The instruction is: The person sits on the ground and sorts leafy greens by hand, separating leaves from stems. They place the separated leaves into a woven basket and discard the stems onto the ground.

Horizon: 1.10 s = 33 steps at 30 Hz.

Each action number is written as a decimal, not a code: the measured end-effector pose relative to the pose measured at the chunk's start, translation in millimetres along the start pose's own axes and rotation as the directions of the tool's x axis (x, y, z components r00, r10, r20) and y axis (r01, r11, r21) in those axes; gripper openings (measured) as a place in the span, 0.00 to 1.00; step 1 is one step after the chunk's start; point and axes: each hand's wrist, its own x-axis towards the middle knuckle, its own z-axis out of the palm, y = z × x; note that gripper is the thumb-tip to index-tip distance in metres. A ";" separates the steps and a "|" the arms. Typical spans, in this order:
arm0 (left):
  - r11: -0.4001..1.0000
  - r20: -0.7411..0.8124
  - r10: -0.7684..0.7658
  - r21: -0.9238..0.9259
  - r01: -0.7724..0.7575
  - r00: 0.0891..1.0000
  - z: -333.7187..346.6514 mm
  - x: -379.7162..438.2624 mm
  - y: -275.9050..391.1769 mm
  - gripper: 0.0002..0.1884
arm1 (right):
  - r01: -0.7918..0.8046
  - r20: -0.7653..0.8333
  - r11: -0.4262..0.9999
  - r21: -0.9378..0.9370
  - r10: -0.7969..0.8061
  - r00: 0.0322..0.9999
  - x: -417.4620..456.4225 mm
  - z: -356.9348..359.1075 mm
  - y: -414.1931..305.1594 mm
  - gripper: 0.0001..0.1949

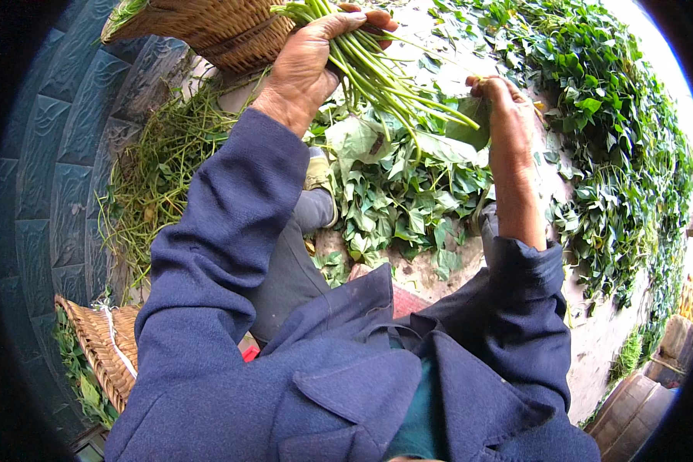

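Note:
My left hand (303, 72) is closed around a bunch of thin green leaf stems (375, 75), whose cut ends fan out to the right. My right hand (505, 110) is to the right of the bunch, with thumb and fingertips pinched together on a thin green stem. Just below those fingertips shows a broad green leaf (469, 124); whether it hangs from the pinched stem I cannot tell. Beneath both hands, a pile of loose green leaves (404, 196) covers the ground between my feet.
A wicker basket (225, 34) with greens stands at the upper left. Stripped stems (161, 167) are heaped by the blue tiled wall (63, 179). Another woven basket (101, 341) sits lower left. Leafy vines (606, 156) are massed on the right, above a wooden tub (629, 413).

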 end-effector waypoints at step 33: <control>1.000 -0.205 -0.004 -0.010 0.002 0.979 -27.7 14.8 5.7 0.15 | 0.637 0.431 0.502 -0.585 -0.473 0.769 -28.0 32.2 5.2 0.06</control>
